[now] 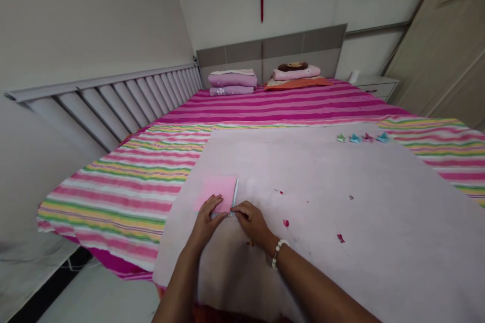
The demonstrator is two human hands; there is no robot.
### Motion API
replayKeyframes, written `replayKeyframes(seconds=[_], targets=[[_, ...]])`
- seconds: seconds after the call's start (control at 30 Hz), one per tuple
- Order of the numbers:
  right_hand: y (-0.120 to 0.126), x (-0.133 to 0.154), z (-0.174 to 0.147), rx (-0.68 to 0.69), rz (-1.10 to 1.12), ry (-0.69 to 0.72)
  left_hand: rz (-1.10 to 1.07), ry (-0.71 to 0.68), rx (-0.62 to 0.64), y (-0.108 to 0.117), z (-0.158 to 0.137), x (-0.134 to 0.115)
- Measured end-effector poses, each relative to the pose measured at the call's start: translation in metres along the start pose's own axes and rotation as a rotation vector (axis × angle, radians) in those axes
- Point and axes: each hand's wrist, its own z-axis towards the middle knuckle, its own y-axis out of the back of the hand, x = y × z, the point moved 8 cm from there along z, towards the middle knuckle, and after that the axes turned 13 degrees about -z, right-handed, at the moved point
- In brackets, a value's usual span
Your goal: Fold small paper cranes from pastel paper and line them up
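A stack of square paper with a pink sheet (220,189) on top lies on the pale board. White and bluish edges of other sheets peek out along its right and lower sides. My left hand (208,216) rests on the pink sheet's lower part, fingers laid out and thumb stretched toward the lower right corner. At that same corner, my right hand (253,218), with a beaded bracelet (278,251) on the wrist, is closed in a pinch on the paper's edge. How many sheets lie between its fingertips is too small to tell.
The pale board (303,166) lies on a bed with a striped cover (125,186). Several small folded paper shapes (355,138) stand in a row at its far right. Small red marks (286,223) dot the surface. Folded bedding (233,81) sits by the headboard.
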Motion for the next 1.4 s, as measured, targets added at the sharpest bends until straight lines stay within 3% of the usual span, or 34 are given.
replayKeyframes(seconds=[1.4], targets=[[-0.005, -0.001, -0.004, 0.014, -0.071, 0.039, -0.036, 0.018, 0.005, 0.0, -0.001, 0.009]])
